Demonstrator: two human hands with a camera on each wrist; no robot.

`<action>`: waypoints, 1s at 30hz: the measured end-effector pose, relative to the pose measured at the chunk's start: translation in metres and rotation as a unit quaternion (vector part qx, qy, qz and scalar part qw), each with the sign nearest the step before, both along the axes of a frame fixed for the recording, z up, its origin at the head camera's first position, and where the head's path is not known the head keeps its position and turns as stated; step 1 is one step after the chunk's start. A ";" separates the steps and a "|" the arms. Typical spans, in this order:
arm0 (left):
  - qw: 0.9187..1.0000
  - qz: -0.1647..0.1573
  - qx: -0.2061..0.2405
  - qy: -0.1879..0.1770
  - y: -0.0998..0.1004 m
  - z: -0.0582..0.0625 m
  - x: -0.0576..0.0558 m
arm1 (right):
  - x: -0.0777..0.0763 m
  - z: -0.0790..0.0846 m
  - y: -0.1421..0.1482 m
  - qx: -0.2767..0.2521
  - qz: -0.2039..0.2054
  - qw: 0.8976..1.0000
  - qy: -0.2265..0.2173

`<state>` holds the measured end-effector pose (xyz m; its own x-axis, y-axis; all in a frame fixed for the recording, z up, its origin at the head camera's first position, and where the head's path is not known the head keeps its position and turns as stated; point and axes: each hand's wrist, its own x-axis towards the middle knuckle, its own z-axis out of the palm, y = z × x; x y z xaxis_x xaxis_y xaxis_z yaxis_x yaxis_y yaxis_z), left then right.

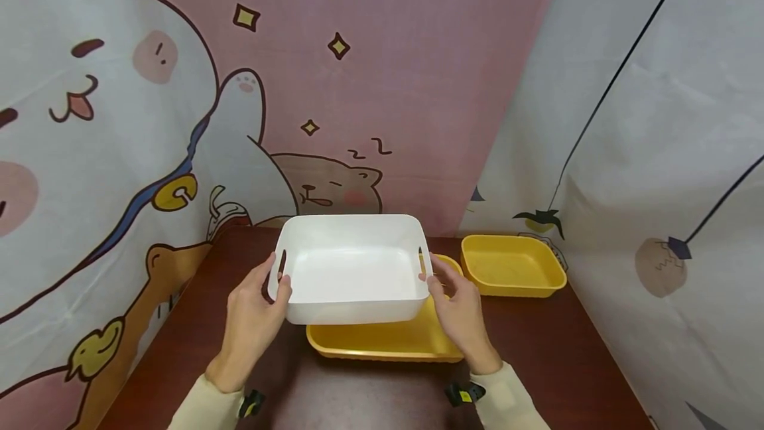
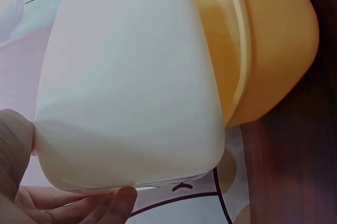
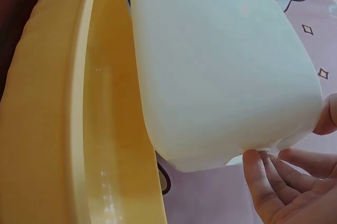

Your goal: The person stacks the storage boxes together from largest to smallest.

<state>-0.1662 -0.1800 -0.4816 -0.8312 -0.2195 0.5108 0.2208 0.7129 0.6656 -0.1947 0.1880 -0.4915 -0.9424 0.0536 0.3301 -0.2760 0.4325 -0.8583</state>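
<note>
The white bin (image 1: 355, 267) hides part of the nearer yellow tub (image 1: 388, 342) and runs off both wrist views' top edges.

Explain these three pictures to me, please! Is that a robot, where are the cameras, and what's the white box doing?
No robot here! Those are a person's own two hands. The big picture comes from a camera worn on the head, looking forward and down. The other two come from cameras on the wrists, one for each hand's work.

The left hand and right hand hold a white bin by its two ends, where the handle slots are. On the dark red table, the middle yellow tub is partly hidden by the bin. The right-side yellow tub sits toward the back.
</note>
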 end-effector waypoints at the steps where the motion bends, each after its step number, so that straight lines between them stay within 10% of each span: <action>1: 1.000 -0.003 0.000 0.001 0.002 0.000 0.000 | 0.000 0.000 0.002 0.001 -0.004 1.000 0.001; 30: 0.998 -0.063 0.006 -0.031 0.036 -0.021 -0.004 | 0.006 -0.012 0.044 0.005 -0.050 0.998 -0.028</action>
<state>-0.1698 -0.1444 -0.5023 -0.8824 -0.1174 0.4556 0.2663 0.6735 0.6896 -0.1892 0.2317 -0.5038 -0.9495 0.1458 0.2779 -0.1827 0.4634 -0.8671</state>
